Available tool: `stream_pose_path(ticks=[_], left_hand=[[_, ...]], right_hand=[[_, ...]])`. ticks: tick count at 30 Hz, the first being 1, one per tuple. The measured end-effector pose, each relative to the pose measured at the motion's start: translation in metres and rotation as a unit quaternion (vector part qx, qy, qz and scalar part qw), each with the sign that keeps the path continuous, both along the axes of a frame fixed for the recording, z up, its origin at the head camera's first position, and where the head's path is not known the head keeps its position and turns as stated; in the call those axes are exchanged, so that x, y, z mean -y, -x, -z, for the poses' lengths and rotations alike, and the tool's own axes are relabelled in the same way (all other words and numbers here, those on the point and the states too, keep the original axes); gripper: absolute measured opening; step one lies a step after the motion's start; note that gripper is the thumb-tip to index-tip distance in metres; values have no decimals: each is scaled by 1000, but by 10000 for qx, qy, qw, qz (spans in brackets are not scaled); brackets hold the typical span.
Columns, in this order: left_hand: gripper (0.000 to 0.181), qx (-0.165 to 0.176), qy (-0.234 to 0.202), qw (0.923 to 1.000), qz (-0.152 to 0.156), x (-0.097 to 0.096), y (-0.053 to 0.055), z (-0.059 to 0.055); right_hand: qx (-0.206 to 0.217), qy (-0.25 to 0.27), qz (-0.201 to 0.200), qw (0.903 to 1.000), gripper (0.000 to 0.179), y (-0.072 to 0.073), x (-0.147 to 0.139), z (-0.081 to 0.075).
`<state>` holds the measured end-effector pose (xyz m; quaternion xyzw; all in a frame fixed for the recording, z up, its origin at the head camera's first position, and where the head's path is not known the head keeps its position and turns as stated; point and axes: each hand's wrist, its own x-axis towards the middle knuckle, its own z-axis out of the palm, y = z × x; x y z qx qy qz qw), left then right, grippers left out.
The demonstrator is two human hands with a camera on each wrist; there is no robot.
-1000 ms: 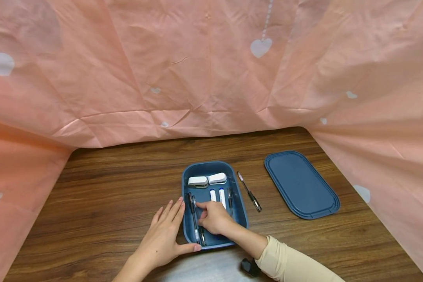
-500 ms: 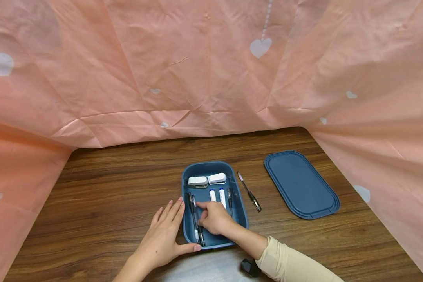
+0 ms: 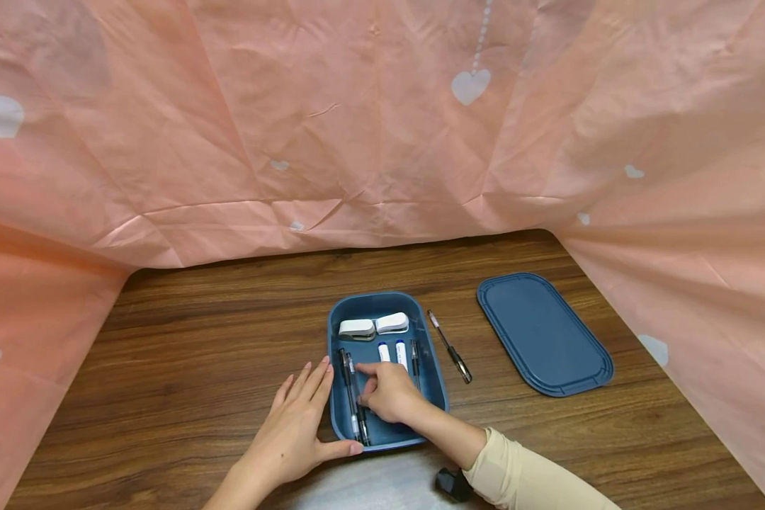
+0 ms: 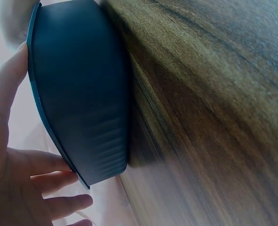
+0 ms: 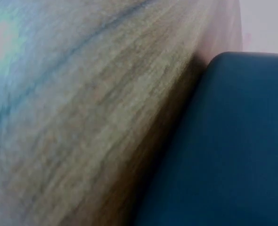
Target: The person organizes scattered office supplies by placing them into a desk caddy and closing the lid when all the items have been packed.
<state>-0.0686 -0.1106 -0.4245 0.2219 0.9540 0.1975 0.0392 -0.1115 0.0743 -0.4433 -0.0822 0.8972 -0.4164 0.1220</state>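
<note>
In the head view an uncovered blue box (image 3: pixel 382 300) stands on the table. My left hand (image 3: pixel 296 425) rests along its left wall with fingers straight, the thumb at the near corner; the left wrist view shows those fingertips on the rim. Inside the box is my right hand (image 3: pixel 387 393). Its index fingertip and bent thumb, set apart, touch a black gel pen (image 3: pixel 364 427), which lies beside another black gel pen (image 3: pixel 347 379) along the left wall. White markers (image 3: pixel 401 354) with blue ends and a dark pen (image 3: pixel 415 354) lie to the right, partly hidden by that hand.
Two white staplers (image 3: pixel 357 329) sit end to end at the box's far end. Outside, another black gel pen (image 3: pixel 449 346) lies right of the box. Farther right is the blue lid (image 3: pixel 545 333). Pink cloth (image 3: pixel 370 142) with pale hearts encloses the wooden table (image 3: pixel 217 333).
The right thumb and index finger have shifted very slightly at the pen, which lies a little closer alongside its neighbour. The left hand and the box have stayed in place.
</note>
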Motion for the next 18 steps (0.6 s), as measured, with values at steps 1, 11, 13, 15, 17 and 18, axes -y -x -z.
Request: stream_pose_path(ticks=[1,11,13,15,17,18], left_hand=[[109,4,-3,10000,-2,0,0,0],[112,22,-25,10000,-47,-1,0,-1],[112,35,-23,10000,-54,-1,1,-1],[112,34,-12,10000,-59,-1,1,0],[112,42,-14,10000,-64,-1,1,0],[112,43,-15,10000,-64,-1,1,0]], right_hand=[[-8,7,27,10000,54,0,-1,-1],[-116,266,518,9982,57,10,-24,-25],[-157,294,650,9973,56,12,-29,-31],[-219,296,785,9962,55,15,-34,-37],[-286,273,900,9952,54,17,-40,-43],[-302,280,951,9946,54,18,-43,-46]])
